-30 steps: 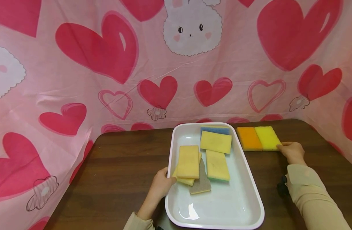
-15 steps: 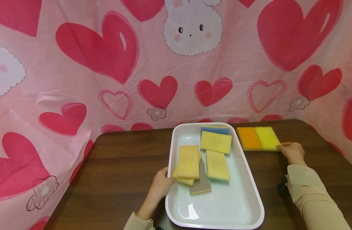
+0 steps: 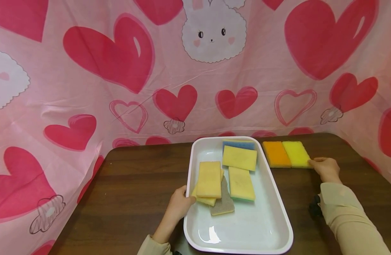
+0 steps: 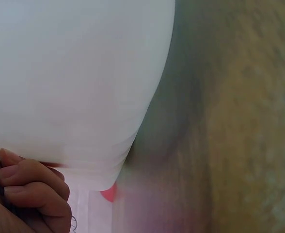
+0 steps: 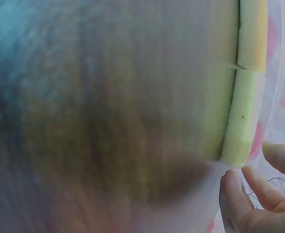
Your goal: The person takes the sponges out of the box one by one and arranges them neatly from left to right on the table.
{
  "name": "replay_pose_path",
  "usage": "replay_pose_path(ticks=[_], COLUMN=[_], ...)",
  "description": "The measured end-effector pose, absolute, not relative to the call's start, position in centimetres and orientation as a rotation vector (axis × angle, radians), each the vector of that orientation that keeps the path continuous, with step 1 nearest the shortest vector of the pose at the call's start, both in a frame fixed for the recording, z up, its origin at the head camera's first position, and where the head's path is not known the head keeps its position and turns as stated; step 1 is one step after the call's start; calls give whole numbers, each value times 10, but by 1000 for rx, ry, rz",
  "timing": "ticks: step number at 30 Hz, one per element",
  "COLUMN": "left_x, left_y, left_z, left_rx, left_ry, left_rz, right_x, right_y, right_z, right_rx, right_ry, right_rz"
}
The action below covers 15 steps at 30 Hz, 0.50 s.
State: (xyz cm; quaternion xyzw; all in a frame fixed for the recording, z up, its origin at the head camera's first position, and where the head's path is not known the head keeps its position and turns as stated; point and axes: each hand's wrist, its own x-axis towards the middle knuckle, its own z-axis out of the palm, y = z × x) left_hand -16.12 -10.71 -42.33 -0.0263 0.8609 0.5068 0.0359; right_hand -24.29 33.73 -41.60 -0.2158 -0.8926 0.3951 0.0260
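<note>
My left hand grips the left rim of a white rectangular tray, thumb over the edge; in the left wrist view its fingers curl below the rim. Several scouring sponges lie in the tray: a stacked yellow sponge, a grey-faced one beneath, a blue-faced one at the back. To the tray's right, an orange sponge and a bright yellow sponge lie flat, side by side. My right hand is at the yellow sponge's near right corner, fingertips extended and seemingly just touching it.
A dark wooden table carries everything. Pink heart-patterned cloth hangs behind the table and along its sides. The orange sponge sits close to the tray's right rim.
The right hand has shifted very slightly right at the yellow sponge's corner. The left hand, tray and sponges keep their places; the whole head view moved a hair.
</note>
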Motion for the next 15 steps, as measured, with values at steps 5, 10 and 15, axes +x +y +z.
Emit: replay_pose_path(ticks=[5,10,15], left_x=[-161,-161,-161], left_y=[-107,-107,-107], left_z=[-423,-423,-423], left_rx=[-83,-73,-67], left_ry=[2649,2651,2650], left_rz=[1558,1557,1560], right_x=[-244,-244,-247], right_y=[339,335,324], right_z=[-410,-398,-380], right_rx=[-591,-438,-324], right_ry=[-2767,-2854,-2943], right_rz=[1218,1234,1348])
